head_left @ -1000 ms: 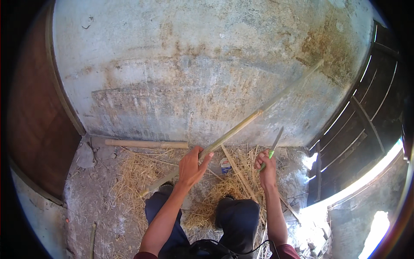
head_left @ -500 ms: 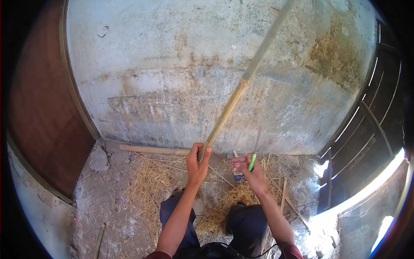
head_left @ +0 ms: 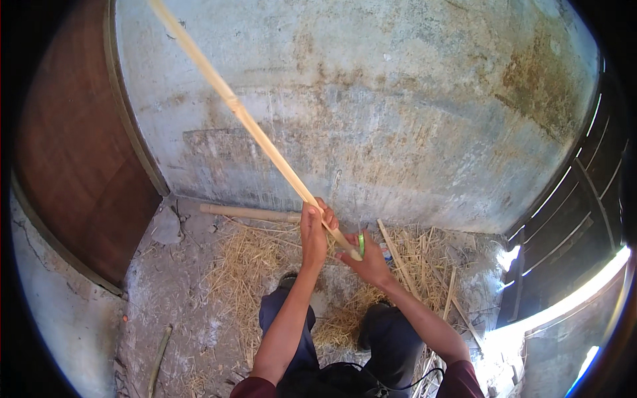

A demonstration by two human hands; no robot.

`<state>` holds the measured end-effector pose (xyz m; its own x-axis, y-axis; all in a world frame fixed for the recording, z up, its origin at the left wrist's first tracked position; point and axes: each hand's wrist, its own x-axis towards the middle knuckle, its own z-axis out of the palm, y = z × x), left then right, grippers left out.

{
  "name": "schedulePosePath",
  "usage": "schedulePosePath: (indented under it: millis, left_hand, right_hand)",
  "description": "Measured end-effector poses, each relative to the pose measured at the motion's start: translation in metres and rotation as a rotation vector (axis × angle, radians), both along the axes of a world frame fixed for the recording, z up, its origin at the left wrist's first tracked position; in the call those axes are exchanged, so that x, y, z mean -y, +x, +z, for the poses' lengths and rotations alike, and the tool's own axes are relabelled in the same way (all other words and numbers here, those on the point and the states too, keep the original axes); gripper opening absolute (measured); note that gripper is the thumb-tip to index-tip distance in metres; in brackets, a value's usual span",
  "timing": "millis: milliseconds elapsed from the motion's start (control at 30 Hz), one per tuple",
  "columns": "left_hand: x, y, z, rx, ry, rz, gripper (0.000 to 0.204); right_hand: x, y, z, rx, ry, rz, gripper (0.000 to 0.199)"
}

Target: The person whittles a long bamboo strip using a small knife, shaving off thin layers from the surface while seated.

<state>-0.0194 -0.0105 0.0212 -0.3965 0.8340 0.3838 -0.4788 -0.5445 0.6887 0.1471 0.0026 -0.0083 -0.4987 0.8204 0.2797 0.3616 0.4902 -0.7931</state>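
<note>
The left hand grips a long split bamboo strip; the right hand pinches a green-handled blade at its lower end, shavings littering the floor, trimming seemingly midway

The bamboo strip is pale yellow; the tool handle bright green. Straw is golden, the wall mottled grey-blue with rusty stains, the door reddish brown.
</note>
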Motion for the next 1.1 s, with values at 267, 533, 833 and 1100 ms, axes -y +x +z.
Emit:
schedulePosePath:
  millis: [267,533,833,1100]
  left_hand:
    - [-0.001,-0.014,-0.008,0.047,-0.014,-0.172,0.057]
    - [0.058,-0.045,0.009,-0.668,-0.461,-0.222,0.06]
    - [0.151,-0.063,0.101,-1.773,-0.019,0.803,0.067]
    - [0.117,-0.059,0.068,-1.901,-0.609,-0.165,0.045]
  right_hand:
    - [-0.014,0.01,0.006,-0.224,0.1,-0.132,0.044]
    - [-0.043,0.1,0.047,-0.166,-0.109,-0.083,0.044]
    - [-0.038,0.191,0.112,0.127,0.029,-0.05,0.05]
    - [-0.018,0.237,0.143,0.234,-0.054,-0.027,0.052]
